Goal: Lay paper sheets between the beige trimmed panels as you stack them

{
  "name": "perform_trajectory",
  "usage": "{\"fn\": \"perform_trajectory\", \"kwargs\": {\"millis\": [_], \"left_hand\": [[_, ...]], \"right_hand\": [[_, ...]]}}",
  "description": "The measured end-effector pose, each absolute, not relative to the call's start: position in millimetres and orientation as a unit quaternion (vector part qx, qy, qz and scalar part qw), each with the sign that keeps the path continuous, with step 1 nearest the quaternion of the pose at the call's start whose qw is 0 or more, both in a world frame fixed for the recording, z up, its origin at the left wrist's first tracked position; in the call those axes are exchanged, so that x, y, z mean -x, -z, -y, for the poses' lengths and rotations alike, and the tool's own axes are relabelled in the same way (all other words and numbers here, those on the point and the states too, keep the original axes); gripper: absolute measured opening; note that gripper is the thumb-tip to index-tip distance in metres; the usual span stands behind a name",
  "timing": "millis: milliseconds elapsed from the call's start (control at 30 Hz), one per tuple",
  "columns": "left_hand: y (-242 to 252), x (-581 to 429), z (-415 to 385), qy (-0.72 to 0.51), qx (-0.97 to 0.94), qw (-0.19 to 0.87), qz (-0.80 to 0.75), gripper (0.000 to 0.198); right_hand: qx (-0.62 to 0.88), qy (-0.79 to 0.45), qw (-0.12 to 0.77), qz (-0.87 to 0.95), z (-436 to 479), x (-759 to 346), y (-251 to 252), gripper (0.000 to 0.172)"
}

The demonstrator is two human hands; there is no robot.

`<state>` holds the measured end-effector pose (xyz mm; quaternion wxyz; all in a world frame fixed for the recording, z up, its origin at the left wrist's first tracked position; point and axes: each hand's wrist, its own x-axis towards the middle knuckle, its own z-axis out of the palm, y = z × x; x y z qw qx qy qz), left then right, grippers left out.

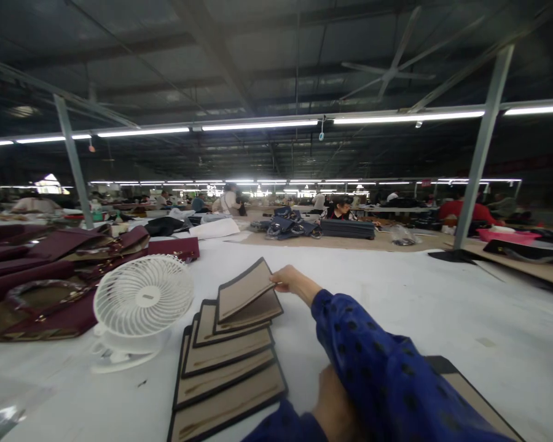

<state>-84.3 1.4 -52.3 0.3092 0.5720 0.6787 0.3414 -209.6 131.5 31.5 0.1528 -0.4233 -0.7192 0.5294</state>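
Observation:
My right hand [286,279] reaches forward and pinches the right edge of a beige panel [244,287] with dark borders. That panel is tilted up at the far end of a row. Below it, several similar beige panels [230,350] overlap like steps on the white table, each with a brownish streak along its near side. Low in view, my left hand [334,399] passes beneath my right forearm. Its fingers are hidden behind the blue dotted sleeve. Another dark-edged beige piece [477,399] lies at the lower right, partly covered by that sleeve.
A white fan [145,298] stands just left of the panels. Maroon bags [50,276] are heaped on the far left. Dark blue bundles [290,222] and a dark stack [348,229] lie along the back. A metal post [483,147] rises at right. Other people sit beyond.

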Motion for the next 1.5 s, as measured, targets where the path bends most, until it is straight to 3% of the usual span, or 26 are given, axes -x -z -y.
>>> {"fn": "perform_trajectory", "kwargs": {"millis": [233,367,533,733,933,1133,1267,1333,1400,1500], "left_hand": [[36.9,86.5,2.1,-0.293,-0.592,0.195,-0.725,0.036],[33.9,90.7,-3.8,-0.362,-0.553,0.198,-0.724,0.024],[32.2,104.7,-12.9,-0.441,-0.505,0.218,-0.71,0.029],[29.8,105.8,-10.6,-0.472,-0.484,0.245,-0.695,0.028],[39.4,98.2,-13.0,-0.414,-0.526,0.239,-0.703,0.019],[34.6,95.1,-8.6,-0.44,-0.535,0.251,-0.676,0.017],[21.3,93.4,-0.1,-0.515,-0.511,0.421,-0.545,0.019],[17.8,92.5,2.3,-0.524,-0.497,0.491,-0.487,0.021],[17.3,91.4,3.0,-0.526,-0.499,0.515,-0.458,0.022],[18.9,89.0,3.1,-0.524,-0.52,0.508,-0.444,0.02]], "right_hand": [[0.365,-0.611,0.277,0.646,-156.3,74.1,-74.4,0.005],[0.356,-0.631,0.345,0.596,-152.4,-27.7,-83.1,0.014],[0.397,-0.639,0.39,0.531,-122.9,-137.0,-55.6,0.011],[0.444,-0.665,0.342,0.493,-82.5,-196.3,3.2,0.025],[0.483,-0.637,0.316,0.51,-69.9,-199.9,31.7,0.036],[0.542,-0.47,0.33,0.614,-72.1,-202.1,47.0,0.039],[0.552,-0.25,0.271,0.748,-77.8,-208.1,41.9,0.026],[0.549,-0.165,0.263,0.776,-78.4,-204.0,29.3,0.028],[0.527,-0.156,0.263,0.793,-74.8,-190.6,12.0,0.034],[0.447,-0.244,0.239,0.827,-62.0,-154.9,-13.4,0.041]]}}
